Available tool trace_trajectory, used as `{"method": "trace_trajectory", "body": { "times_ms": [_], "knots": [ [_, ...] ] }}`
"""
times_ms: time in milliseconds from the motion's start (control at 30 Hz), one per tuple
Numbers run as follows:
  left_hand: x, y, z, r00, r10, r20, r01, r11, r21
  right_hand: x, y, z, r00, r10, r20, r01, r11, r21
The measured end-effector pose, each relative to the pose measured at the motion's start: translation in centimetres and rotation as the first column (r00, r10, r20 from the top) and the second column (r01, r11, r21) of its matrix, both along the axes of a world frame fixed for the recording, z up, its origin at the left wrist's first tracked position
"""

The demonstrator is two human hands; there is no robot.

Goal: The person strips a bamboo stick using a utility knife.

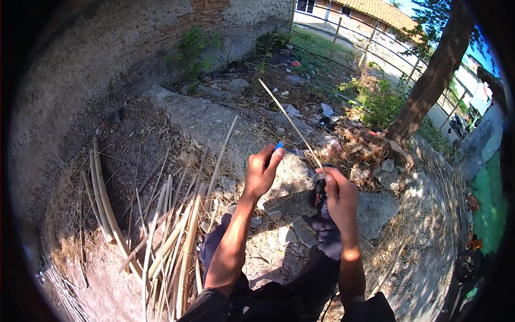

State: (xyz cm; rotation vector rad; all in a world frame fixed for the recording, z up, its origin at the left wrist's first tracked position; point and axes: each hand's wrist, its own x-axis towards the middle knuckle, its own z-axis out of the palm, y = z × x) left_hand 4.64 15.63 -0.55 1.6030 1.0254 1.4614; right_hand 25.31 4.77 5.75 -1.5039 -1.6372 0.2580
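Observation:
My left hand [262,173] is raised in front of me, its fingers closed around a small blue object [279,145]. Only the blue end shows above the thumb, so its kind is hidden. A thin, pale bamboo stick [288,119] slants up and to the left from my right hand [338,194]. Thumb and fingers pinch it near its lower end. Between the two hands there is a gap, and the blue object does not appear to touch the stick.
Split bamboo strips [185,241] lie in a pile at my left, beside thicker curved poles [105,206]. A rough wall [86,70] stands at the left. Ahead are a stone slab [193,118], scattered litter and a leaning tree trunk [432,80].

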Motion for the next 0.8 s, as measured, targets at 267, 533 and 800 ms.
{"method": "trace_trajectory", "body": {
  "times_ms": [267,533,800],
  "knots": [
    [-0.6,-0.6,1.1,0.997,0.036,-0.075,-0.030,0.996,0.082,-0.9,-0.3,0.2,0.994,0.102,-0.041,-0.104,0.994,-0.044],
    [-0.8,-0.9,1.7,0.997,0.002,-0.080,0.010,0.988,0.152,-1.3,-0.2,0.1,0.999,0.039,0.025,-0.040,0.999,0.025],
    [-1.1,-1.6,2.1,0.992,-0.036,-0.125,0.054,0.989,0.138,-1.7,0.3,-0.3,1.000,-0.005,0.018,0.005,1.000,0.006]
  ]
}}
